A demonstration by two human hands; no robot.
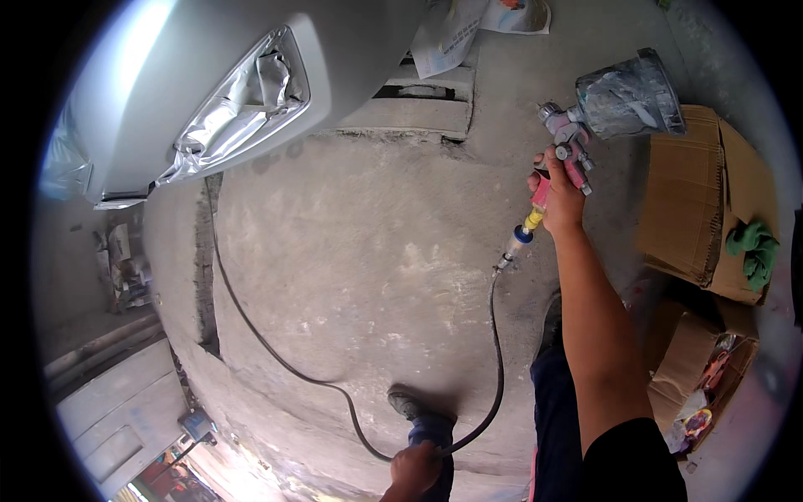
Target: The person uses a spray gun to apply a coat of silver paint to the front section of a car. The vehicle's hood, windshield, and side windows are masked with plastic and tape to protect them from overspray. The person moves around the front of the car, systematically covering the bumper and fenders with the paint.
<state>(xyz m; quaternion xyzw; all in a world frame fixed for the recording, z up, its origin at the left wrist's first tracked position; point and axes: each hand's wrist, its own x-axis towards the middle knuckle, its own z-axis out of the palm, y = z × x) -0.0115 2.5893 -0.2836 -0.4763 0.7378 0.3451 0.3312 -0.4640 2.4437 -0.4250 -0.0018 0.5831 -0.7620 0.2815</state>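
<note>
My right hand (559, 191) grips a pink spray gun (572, 144) by its handle, the nozzle pointing up and to the left. A paint-smeared cup (629, 96) is joined to the gun's side. Below the handle sit a yellow fitting and a small clear-and-blue inline filter (520, 238). From there a dark air hose (498, 360) hangs down to my left hand (415, 468), which is closed around it at the bottom. Up to the left stands a silver-grey car bumper (351, 58); its lamp opening is masked with shiny foil (242, 105).
The hose runs on across the concrete floor (360, 243) toward the bumper. At right lie a flattened cardboard box (682, 201) with a green cloth (755, 251) and an open carton (690, 368) of litter. A white panel (125, 410) leans at lower left. Paper sheets (447, 38) lie at the top.
</note>
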